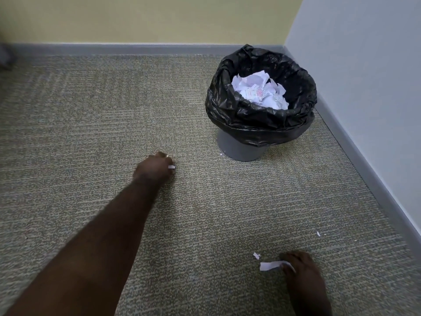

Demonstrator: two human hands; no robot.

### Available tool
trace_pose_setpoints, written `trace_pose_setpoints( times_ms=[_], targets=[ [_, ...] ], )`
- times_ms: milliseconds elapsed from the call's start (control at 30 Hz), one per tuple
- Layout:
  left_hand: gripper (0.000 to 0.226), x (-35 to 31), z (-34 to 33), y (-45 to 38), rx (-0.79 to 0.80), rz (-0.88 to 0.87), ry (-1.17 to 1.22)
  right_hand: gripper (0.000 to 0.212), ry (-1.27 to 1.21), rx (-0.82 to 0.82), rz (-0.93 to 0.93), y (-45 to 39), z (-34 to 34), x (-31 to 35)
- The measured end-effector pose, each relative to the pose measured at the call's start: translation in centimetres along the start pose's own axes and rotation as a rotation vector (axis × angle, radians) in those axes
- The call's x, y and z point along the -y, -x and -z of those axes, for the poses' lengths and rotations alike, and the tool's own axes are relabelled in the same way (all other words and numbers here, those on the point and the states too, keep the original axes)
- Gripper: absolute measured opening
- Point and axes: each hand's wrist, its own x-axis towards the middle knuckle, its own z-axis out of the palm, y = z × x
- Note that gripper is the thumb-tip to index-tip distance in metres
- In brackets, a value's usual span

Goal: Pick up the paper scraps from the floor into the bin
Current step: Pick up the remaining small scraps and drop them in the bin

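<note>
A grey bin [241, 149] lined with a black bag [262, 124] stands in the corner, holding a heap of white paper scraps [259, 92]. My left hand [155, 167] reaches out over the carpet left of the bin, its fingers closed on a small white scrap [171, 166]. My right hand [300, 270] is low at the bottom right, fingertips pinching one end of a longer white paper strip [271, 265] that lies on the carpet. A small torn scrap [256, 255] lies just above that strip. Another tiny scrap [318, 234] lies farther right.
Grey-beige carpet [91, 124] covers the floor. A grey baseboard [114, 49] runs under the yellow back wall, and another along the pale right wall [364, 87]. A tiny white fleck [220, 154] sits at the bin's foot. A dark object [5, 58] shows at the far left edge.
</note>
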Motion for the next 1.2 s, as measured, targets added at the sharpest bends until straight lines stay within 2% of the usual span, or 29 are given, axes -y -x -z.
trace_pose_setpoints(
  times_ms=[267,300,433,500,567,700,867,967,1067,1133,1200],
  targets=[
    [0.026,-0.7,-0.6,0.9,-0.103,-0.066,-0.138,0.037,-0.017,0.096,-0.101,0.0,0.5,0.2],
    [0.026,-0.8,-0.6,1.1,-0.105,-0.066,-0.141,0.033,-0.032,0.146,-0.141,-0.3,1.0,0.6],
    [0.029,-0.2,-0.9,1.8,-0.123,-0.015,-0.028,0.015,-0.098,0.224,-0.242,-0.7,2.5,1.2],
    [0.035,0.3,-0.7,2.5,-0.201,0.037,0.109,0.013,-0.125,0.214,-0.351,-1.6,3.8,1.9],
    [0.041,0.3,0.4,3.0,-0.318,0.071,0.218,0.013,-0.127,0.160,-0.401,-3.0,5.1,2.4],
    [0.028,-1.9,5.0,3.6,-0.536,0.039,0.318,0.010,-0.198,-0.072,-0.423,-8.9,9.0,4.1],
    [0.028,-6.9,12.0,3.6,-0.708,-0.105,0.437,0.021,-0.350,-0.263,-0.305,-18.9,14.8,8.0],
    [0.026,-10.6,15.4,3.4,-0.772,-0.214,0.524,0.020,-0.445,-0.373,-0.200,-24.3,17.0,10.5],
    [0.026,-13.8,18.1,2.3,-0.789,-0.292,0.551,0.019,-0.504,-0.388,-0.130,-29.4,17.8,12.8],
    [0.027,-15.9,19.4,1.2,-0.801,-0.310,0.518,0.017,-0.476,-0.334,-0.130,-32.0,17.9,14.1],
    [0.025,-17.9,20.1,0.1,-0.749,-0.299,0.508,0.016,-0.466,-0.255,-0.167,-33.9,17.3,14.8]
  ],
)
